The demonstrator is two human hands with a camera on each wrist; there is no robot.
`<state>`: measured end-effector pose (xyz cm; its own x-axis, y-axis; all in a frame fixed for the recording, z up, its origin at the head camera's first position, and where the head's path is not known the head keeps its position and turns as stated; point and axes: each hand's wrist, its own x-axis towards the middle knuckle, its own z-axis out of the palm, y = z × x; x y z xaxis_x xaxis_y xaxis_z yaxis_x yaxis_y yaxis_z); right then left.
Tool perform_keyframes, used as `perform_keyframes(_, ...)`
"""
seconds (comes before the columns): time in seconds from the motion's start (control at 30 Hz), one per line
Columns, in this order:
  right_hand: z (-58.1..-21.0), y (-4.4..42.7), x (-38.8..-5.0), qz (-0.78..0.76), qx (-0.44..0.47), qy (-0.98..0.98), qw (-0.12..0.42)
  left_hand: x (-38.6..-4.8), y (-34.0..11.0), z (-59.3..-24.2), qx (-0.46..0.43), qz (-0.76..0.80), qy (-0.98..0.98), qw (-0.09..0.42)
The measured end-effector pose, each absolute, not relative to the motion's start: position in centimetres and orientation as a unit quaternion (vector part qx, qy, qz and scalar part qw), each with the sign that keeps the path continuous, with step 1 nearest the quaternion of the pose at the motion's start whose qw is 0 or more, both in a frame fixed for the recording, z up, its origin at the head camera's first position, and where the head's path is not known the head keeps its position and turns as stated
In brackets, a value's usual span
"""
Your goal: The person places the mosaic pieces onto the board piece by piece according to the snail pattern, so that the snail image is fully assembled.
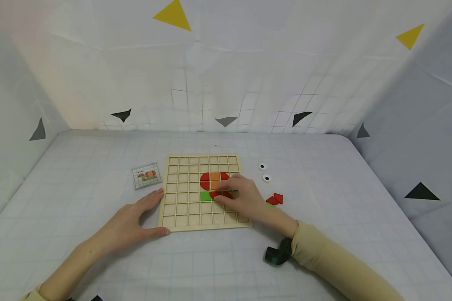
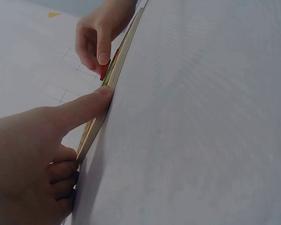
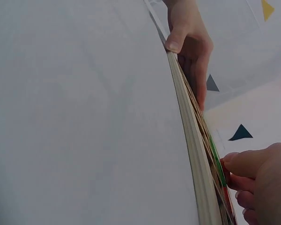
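A light wooden grid board [image 1: 181, 209] lies on the table. My left hand [image 1: 126, 223] rests at its left side, thumb near the lower left corner and fingers along the edge. Over the board, my right hand [image 1: 245, 196] pinches a red piece [image 1: 214, 194] between thumb and fingers, beside a green square [image 1: 205, 196]. Rounded red pieces [image 1: 205, 181] flank orange squares [image 1: 215, 177] in the cells above. Another red piece [image 1: 227, 194] is partly hidden behind the right hand. In the right wrist view, the pinched piece [image 3: 226, 172] is just above the board's surface.
A small pattern card [image 1: 147, 175] lies left of the board. To the right are two white discs with black dots [image 1: 262, 167], like eyes, and a few loose red pieces [image 1: 278, 197] with a green one [image 1: 270, 205] partly visible. A black wrist device [image 1: 278, 252] sits by the right sleeve.
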<state>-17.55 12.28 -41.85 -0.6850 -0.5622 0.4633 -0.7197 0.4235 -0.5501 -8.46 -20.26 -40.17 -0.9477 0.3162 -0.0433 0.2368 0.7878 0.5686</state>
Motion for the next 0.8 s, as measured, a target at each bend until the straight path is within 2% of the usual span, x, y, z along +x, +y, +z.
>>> perform_keyframes(0.37, -41.8, 9.2, -17.6, 0.348, 0.404, -0.837, 0.126, -8.4, -20.3, -40.1, 0.148, 0.293, 0.942, 0.066)
perform_keyframes(0.8, -41.6, 7.0, -17.0, 0.336, 0.396, -0.847, 0.116, -8.5, -20.2, -40.2, 0.149, 0.291, 0.943, 0.068)
